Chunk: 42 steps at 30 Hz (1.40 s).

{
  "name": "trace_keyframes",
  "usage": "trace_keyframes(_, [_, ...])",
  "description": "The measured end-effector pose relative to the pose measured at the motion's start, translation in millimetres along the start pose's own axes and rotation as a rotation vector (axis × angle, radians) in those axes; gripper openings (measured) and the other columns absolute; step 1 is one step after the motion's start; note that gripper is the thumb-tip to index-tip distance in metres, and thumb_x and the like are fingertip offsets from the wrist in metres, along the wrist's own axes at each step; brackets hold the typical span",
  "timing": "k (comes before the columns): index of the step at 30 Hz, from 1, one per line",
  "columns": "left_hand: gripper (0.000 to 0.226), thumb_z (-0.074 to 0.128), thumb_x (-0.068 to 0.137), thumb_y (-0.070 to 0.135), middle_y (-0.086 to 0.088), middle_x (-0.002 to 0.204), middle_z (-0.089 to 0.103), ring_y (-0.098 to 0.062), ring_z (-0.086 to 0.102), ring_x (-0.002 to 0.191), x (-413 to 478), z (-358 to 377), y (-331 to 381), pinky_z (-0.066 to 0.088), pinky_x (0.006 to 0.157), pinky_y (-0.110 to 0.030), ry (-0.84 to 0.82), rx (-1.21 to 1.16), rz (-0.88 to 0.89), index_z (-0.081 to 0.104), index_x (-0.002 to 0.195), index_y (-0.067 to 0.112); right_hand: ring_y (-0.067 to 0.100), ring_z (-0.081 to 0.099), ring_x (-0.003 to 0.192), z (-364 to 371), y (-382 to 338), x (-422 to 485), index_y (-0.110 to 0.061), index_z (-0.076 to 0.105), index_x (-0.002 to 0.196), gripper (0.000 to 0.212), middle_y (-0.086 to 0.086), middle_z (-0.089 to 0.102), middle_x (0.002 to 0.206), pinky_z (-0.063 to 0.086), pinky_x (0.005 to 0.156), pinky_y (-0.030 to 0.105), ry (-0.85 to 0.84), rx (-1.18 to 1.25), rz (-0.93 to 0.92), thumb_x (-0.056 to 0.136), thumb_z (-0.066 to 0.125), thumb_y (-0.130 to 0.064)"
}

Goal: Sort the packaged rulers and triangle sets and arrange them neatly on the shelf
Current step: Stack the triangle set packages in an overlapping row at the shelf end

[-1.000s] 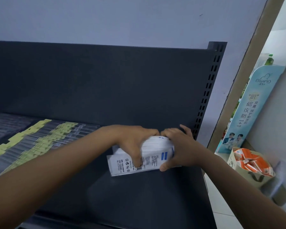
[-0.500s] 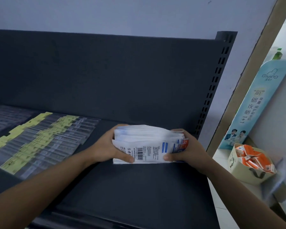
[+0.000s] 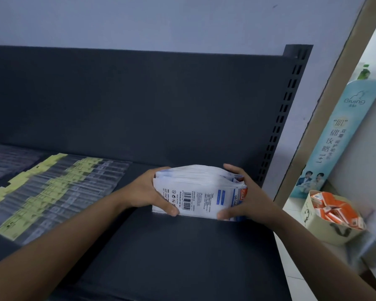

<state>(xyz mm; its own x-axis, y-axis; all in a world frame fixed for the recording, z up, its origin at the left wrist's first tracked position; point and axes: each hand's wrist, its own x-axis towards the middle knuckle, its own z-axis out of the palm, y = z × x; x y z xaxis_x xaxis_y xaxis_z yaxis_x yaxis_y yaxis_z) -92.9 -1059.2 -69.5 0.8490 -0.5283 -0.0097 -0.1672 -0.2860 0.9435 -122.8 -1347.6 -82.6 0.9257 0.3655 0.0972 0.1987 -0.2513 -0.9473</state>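
Observation:
A stack of white packaged triangle sets (image 3: 199, 191), printed with a barcode and blue labels, stands on edge on the dark shelf (image 3: 182, 253) near its right end. My left hand (image 3: 147, 192) clasps the stack's left end, thumb across the front. My right hand (image 3: 244, 196) grips its right end, fingers behind and thumb under the front. Clear packaged rulers with yellow header cards (image 3: 52, 192) lie flat in overlapping rows on the shelf's left part.
The shelf's dark back panel (image 3: 139, 105) rises behind, with a perforated upright (image 3: 288, 109) at the right. Beyond the shelf stand a light-blue display board (image 3: 339, 137) and a beige basket (image 3: 326, 232) of orange-and-white packs. More dark packs (image 3: 7, 161) lie far left.
The stack went from tilted and covered by both hands to standing squared on the shelf, held at both ends. It has barely shifted over the last half second.

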Motion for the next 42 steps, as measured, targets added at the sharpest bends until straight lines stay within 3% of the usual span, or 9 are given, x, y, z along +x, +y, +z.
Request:
trace_keyframes(6, [0.074,0.091,0.049,-0.004,-0.003,0.112,0.071,-0.021,0.067,0.106,7.0,6.4,5.3,0.056,0.087,-0.035,0.074,0.023,0.067,0.066,0.113,0.022,0.007,0.068,0.087,-1.0,-5.6,2.9,-0.025,0.06,0.106,0.07,-0.011,0.07,0.098,0.052,0.07,0.017,0.118,-0.092,-0.085,0.047,0.093,-0.007])
trace_keyframes(12, [0.081,0.095,0.044,0.008,-0.006,0.116,0.068,-0.025,0.065,0.11,8.6,6.5,1.2,0.053,0.092,-0.048,0.007,0.045,0.037,0.06,0.117,0.02,0.01,0.068,0.095,-8.1,0.1,1.4,-0.027,0.053,0.12,0.085,-0.011,0.067,0.107,0.054,0.075,0.021,0.082,-0.076,-0.042,0.047,0.094,-0.009])
trace_keyframes(15, [0.09,0.096,0.043,0.007,-0.005,0.122,0.066,-0.026,0.062,0.115,10.1,6.5,-1.3,0.054,0.091,-0.042,0.007,-0.021,0.041,0.057,0.123,0.025,0.01,0.068,0.098,-12.1,-0.2,2.2,-0.03,0.048,0.127,0.096,-0.015,0.066,0.112,0.055,0.08,0.024,0.028,-0.044,0.014,0.045,0.095,-0.014])
trace_keyframes(20, [0.081,0.094,0.049,0.006,0.001,0.117,0.07,-0.018,0.065,0.11,15.4,15.4,0.4,0.054,0.089,-0.034,0.007,0.046,0.056,0.064,0.119,0.031,0.012,0.07,0.091,-6.8,-0.1,8.7,-0.019,0.061,0.109,0.068,-0.005,0.073,0.099,0.054,0.072,0.02,-0.009,-0.058,0.043,0.05,0.092,-0.005])
trace_keyframes(28, [0.079,0.093,0.049,0.002,0.001,0.113,0.071,-0.019,0.068,0.105,5.4,17.7,3.9,0.057,0.084,-0.032,0.116,0.072,0.146,0.065,0.118,0.029,0.015,0.071,0.092,-4.8,-1.5,8.3,-0.024,0.064,0.105,0.065,-0.003,0.073,0.1,0.054,0.074,0.021,0.014,-0.017,0.008,0.049,0.094,-0.011])
trace_keyframes(32, [0.076,0.092,0.049,-0.001,-0.001,0.11,0.072,-0.019,0.069,0.102,-5.1,11.4,9.5,0.059,0.082,-0.039,0.207,0.1,0.166,0.066,0.116,0.023,0.007,0.06,0.111,5.4,-3.9,8.9,-0.025,0.051,0.124,0.1,-0.007,0.06,0.125,0.051,0.09,0.023,0.26,-0.024,0.028,0.035,0.097,-0.025])
trace_keyframes(35, [0.075,0.092,0.048,-0.001,-0.001,0.107,0.073,-0.018,0.07,0.099,-12.1,8.3,10.6,0.058,0.083,-0.042,0.286,0.118,0.153,0.067,0.115,0.023,0.012,0.034,0.128,26.6,-10.9,4.0,-0.027,0.025,0.14,0.134,-0.006,0.03,0.138,0.034,0.108,0.036,0.598,-0.368,0.137,0.027,0.089,-0.06])
trace_keyframes(38, [0.073,0.093,0.043,0.012,0.005,0.101,0.074,-0.014,0.071,0.093,-17.1,11.7,9.5,0.059,0.08,-0.044,0.367,0.165,0.121,0.068,0.11,0.03,0.02,0.045,0.114,39.5,-15.0,-0.2,-0.024,0.022,0.126,0.121,0.001,0.036,0.126,0.042,0.09,0.033,0.718,-0.523,0.149,0.031,0.081,-0.071])
trace_keyframes(42, [0.066,0.093,0.039,0.026,0.013,0.089,0.073,-0.005,0.07,0.079,-22.8,29.1,0.3,0.059,0.067,-0.032,0.524,0.207,0.038,0.068,0.1,0.032,0.015,0.055,0.065,38.7,-24.5,4.2,-0.014,0.045,0.077,0.076,-0.005,0.053,0.069,0.039,0.054,0.028,0.478,-0.728,0.437,0.053,0.062,-0.084])
